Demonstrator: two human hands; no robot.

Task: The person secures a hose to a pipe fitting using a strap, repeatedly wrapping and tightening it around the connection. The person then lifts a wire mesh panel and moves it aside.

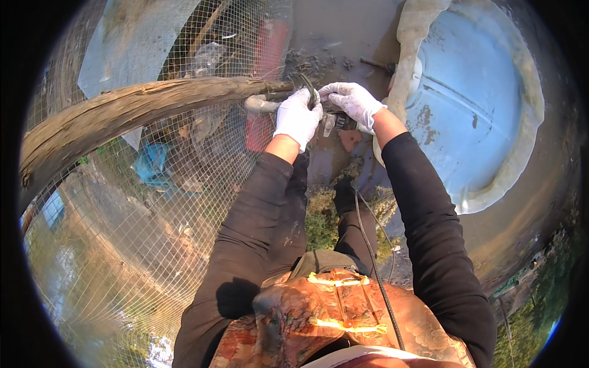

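Note:
White gloves cover both my hands. My left hand (299, 116) is closed on a dark, looped strip (309, 88), a cord or band, at the tip of a rough wooden pole (141, 104). Close beside it, my right hand (354, 103) has its fingers bent together; what they pinch, if anything, is hidden. Under my right hand runs a pale pipe with a dark fitting (345, 122). A bent pipe piece (260, 105) lies left of my left hand, just under the pole.
Wire mesh (184, 239) fills the left side, with a pale blue sheet (129, 49) and a red panel (270, 52) behind it. A large light-blue tub (472, 104) with a ragged rim stands at right on wet mud (350, 30). A cord (370, 245) hangs before my legs.

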